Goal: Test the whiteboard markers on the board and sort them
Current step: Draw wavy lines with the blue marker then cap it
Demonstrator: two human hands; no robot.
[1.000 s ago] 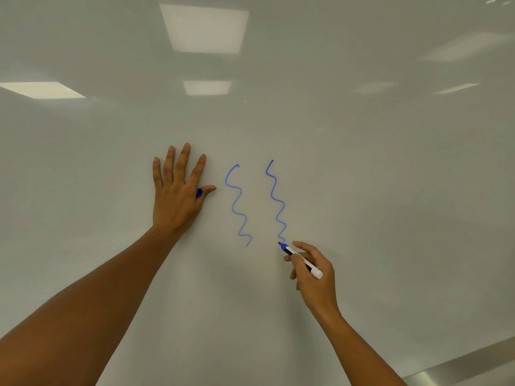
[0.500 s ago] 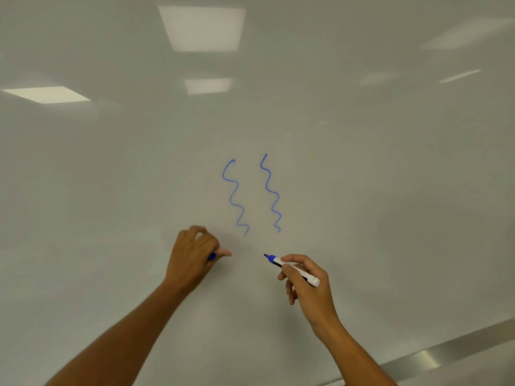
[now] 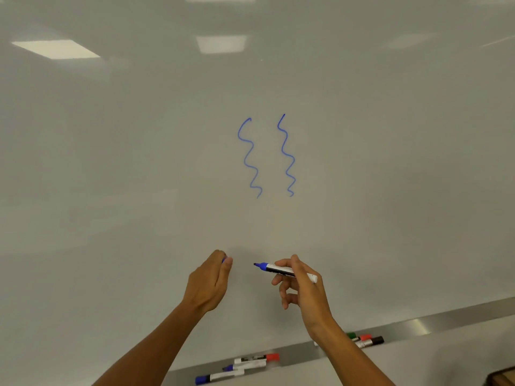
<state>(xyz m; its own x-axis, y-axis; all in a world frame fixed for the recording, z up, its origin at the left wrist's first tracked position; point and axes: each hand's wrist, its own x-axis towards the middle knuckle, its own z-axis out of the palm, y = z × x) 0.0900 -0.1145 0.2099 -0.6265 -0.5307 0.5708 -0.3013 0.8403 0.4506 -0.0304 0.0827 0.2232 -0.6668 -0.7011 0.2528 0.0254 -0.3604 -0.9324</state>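
Pinching the uncapped white-barrelled whiteboard marker with the blue collar and dark tip about halfway along its barrel, the right hand holds it nearly level, tip pointing left and clear of the glossy white whiteboard. Opposite it, a short gap away, the left hand is curled round a small blue cap, only a sliver of which peeps out by the fingertips. To my eye the marker is a light, stiff plastic thing with a smooth barrel that could roll in a loose grip, so a firm pinch at mid-barrel, well back from the inky tip, looks the sensible place to hold it, and pressing the cap on should want only a short straight push. Above the hands two wavy blue test lines stand side by side on the board, the left squiggle and the right squiggle, both clear and unbroken, which suggests working ink. Further out, the metal tray along the board's lower edge carries the rest: near the left, a capped red-capped marker lies beside two blue-capped markers, and behind the right forearm sits a second cluster with green, red and black caps, partly hidden. At the bottom right corner a dark wooden-looking edge shows, too little to name.
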